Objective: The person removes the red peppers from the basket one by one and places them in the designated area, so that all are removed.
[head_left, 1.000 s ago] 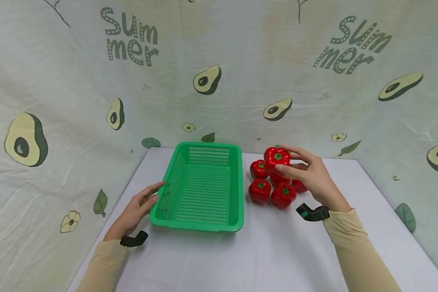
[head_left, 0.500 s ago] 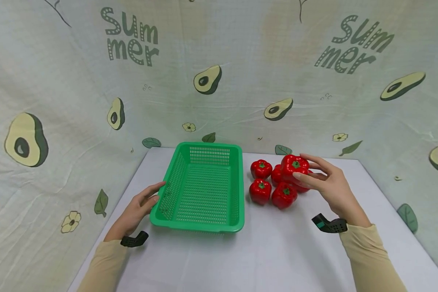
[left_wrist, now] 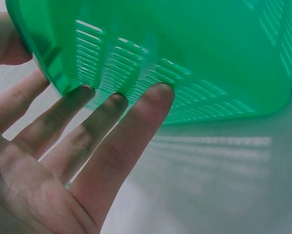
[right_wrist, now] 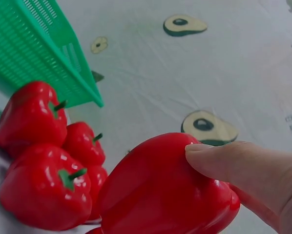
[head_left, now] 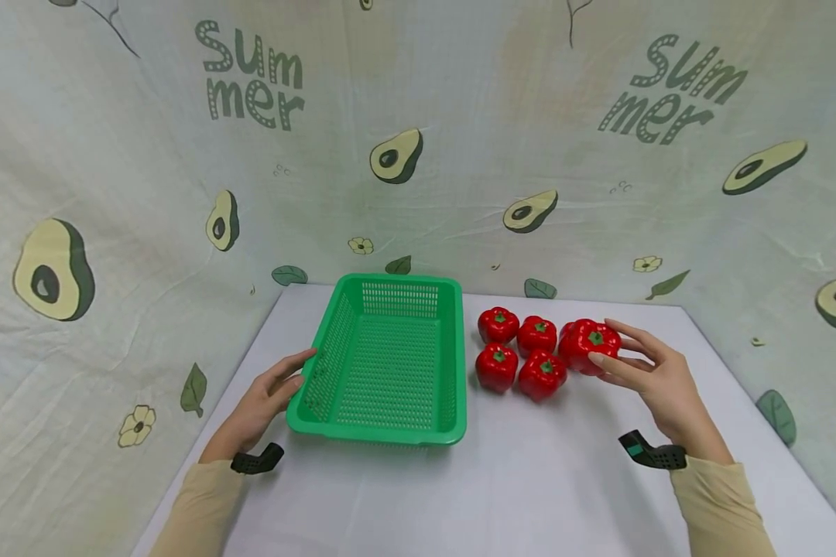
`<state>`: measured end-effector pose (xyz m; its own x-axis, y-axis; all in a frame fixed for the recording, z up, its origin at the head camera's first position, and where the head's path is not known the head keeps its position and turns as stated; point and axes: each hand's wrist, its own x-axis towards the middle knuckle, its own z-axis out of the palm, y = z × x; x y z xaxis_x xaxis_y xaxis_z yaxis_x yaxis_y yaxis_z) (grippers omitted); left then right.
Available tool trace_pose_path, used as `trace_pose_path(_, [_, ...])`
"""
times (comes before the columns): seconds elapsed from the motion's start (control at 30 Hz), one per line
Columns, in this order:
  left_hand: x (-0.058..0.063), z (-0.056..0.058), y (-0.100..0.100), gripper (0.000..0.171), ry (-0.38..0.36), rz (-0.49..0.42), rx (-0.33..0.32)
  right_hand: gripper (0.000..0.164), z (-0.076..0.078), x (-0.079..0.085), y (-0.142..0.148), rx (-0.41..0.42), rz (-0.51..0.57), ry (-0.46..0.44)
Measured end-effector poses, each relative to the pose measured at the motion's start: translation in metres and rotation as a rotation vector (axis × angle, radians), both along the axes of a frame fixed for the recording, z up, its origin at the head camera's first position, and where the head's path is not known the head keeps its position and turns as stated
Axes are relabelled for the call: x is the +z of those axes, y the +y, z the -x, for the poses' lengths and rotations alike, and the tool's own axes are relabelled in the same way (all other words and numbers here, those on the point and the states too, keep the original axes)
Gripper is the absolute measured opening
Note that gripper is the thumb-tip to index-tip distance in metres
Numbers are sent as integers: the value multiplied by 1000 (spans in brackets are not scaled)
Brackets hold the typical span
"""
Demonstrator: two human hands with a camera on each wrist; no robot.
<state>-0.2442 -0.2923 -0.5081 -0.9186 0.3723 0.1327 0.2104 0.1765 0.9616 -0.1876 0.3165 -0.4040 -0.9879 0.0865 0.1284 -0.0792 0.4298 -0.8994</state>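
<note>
In the head view, my right hand (head_left: 669, 379) pinches a glossy red bell pepper (head_left: 594, 344) between thumb and fingers, at the right end of a group of similar peppers. Close up in the right wrist view, the thumb (right_wrist: 224, 161) presses on this pepper's (right_wrist: 160, 185) side. Another pepper (head_left: 566, 333) is mostly hidden behind it. Whether the held pepper touches the table cannot be made out. My left hand (head_left: 258, 402) touches the left side of a green plastic basket (head_left: 376, 435). Its extended fingers (left_wrist: 116, 146) lie against the slotted outer wall, seen from the left wrist.
Several red peppers (head_left: 496, 367) stand on the white table (head_left: 515, 480), just right of the basket. Nothing lies inside the basket. A cloth backdrop (head_left: 460, 93) printed with avocados rises behind the table and along both sides.
My right hand has carried the pepper rightward and lower, from above the group to its right end, uncovering the peppers behind. The left hand and the basket have stayed in place.
</note>
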Motion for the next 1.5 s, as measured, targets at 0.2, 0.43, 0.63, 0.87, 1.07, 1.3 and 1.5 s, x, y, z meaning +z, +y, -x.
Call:
trace_pose_path(0.2, [-2, 0, -1, 53, -4, 1, 4, 78, -4, -17, 8, -40, -8, -37])
trace_pose_path(0.43, [0, -1, -1, 53, -5, 9, 15, 79, -5, -36, 12, -66, 17, -68])
trace_pose_path(0.63, [1, -1, -1, 52, -5, 9, 14, 80, -6, -51, 13, -79, 58, -85])
trace_pose_path(0.87, [1, -1, -1, 52, -1, 7, 7, 79, -7, -68, 14, -85, 132, -119])
trace_pose_path(1.07, [1, -1, -3, 53, 2, 24, 19, 79, -5, -76, 12, -89, 158, -148])
trace_pose_path(1.3, [1, -1, -4, 53, -2, 22, 21, 79, -5, -80, 10, -91, 158, -152])
trace_pose_path(1.5, [3, -2, -5, 53, 8, 15, 36, 82, -4, -80, 11, -100, 142, -170])
